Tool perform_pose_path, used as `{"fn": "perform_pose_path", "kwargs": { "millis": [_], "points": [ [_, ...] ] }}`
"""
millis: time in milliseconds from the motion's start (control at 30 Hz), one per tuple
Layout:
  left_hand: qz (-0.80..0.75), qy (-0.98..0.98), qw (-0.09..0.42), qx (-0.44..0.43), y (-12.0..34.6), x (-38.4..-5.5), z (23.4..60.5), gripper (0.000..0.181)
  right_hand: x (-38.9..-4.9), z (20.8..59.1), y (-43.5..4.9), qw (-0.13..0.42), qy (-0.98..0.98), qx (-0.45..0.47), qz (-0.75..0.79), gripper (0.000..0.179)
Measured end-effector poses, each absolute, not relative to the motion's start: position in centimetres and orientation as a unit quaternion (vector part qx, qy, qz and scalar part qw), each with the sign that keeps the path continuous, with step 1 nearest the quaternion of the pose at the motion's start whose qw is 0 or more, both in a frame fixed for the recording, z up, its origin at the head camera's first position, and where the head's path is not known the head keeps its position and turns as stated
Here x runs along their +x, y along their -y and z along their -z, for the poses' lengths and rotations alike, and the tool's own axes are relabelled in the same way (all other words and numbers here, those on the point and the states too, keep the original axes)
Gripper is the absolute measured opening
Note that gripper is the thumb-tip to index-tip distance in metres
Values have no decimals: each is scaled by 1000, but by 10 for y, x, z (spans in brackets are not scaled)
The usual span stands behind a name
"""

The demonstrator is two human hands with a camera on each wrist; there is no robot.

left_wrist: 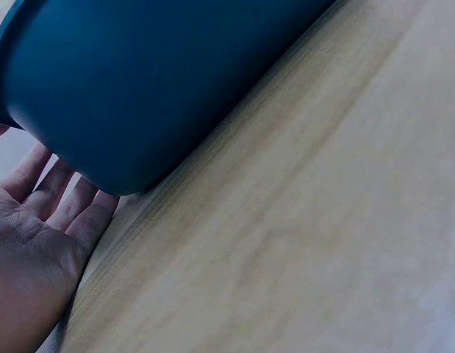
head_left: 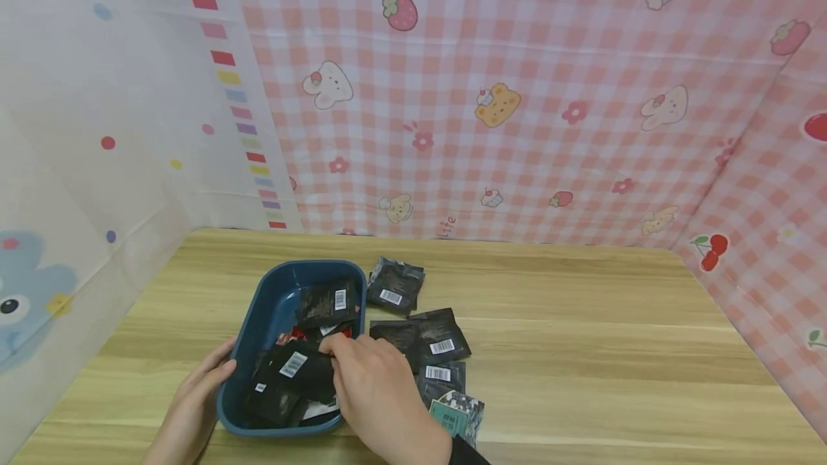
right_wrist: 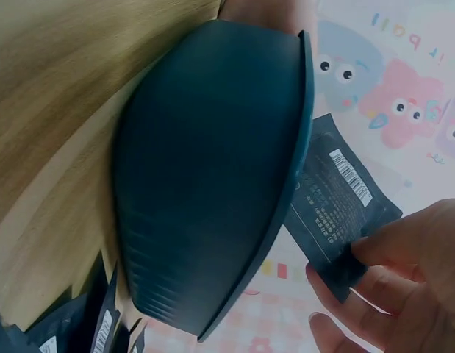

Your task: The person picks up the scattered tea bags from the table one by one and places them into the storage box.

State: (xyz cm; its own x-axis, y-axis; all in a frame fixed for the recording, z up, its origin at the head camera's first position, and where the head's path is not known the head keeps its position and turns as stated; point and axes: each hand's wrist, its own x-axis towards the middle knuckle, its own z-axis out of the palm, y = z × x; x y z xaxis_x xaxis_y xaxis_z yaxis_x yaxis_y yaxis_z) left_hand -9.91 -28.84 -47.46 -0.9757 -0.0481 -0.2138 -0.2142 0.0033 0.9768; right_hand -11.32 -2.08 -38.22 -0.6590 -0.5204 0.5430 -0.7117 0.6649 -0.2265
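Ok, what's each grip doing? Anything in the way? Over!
Right grip pinching packet over bin. Left grip touching bin's side. Loose packets right of bin; no blockage seen.

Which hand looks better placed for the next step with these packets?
Probably the right hand: it pinches a black packet above the tub, while the left hand only touches the tub's outside.

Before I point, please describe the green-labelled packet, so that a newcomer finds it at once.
On the wooden table, find the blue bin. Right of it, loose dark packets run toward the wearer; the last packet lies beside the right hand. A green label sets it apart; its closest neighbours show white barcodes.
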Motion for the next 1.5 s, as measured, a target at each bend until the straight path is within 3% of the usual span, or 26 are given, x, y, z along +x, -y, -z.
{"fn": "perform_pose_path", "kwargs": {
  "millis": [333,500,733,933,1100,1333,1500],
  "points": [
    [-692,-711,71,-103,289,-100,473,62,-117,397,20,264,898,336,-104,54],
    [-701,-705,57,-96,290,-99,476,59,-119,398,20,232,907,338,-97,54],
    [-732,-680,19,-49,294,-98,479,41,-111,380,18,171,907,360,-132,44],
    [-713,-696,40,-76,296,-96,477,50,-99,366,16,78,900,410,-128,57],
    [-703,-701,60,-100,294,-95,476,58,-92,373,5,50,875,466,-120,63],
    [-697,-706,67,-110,290,-98,475,60,-84,399,-36,68,868,490,-40,65],
    [-703,-703,54,-93,290,-99,476,56,-80,420,-66,24,877,477,-49,67]
  ]
}}
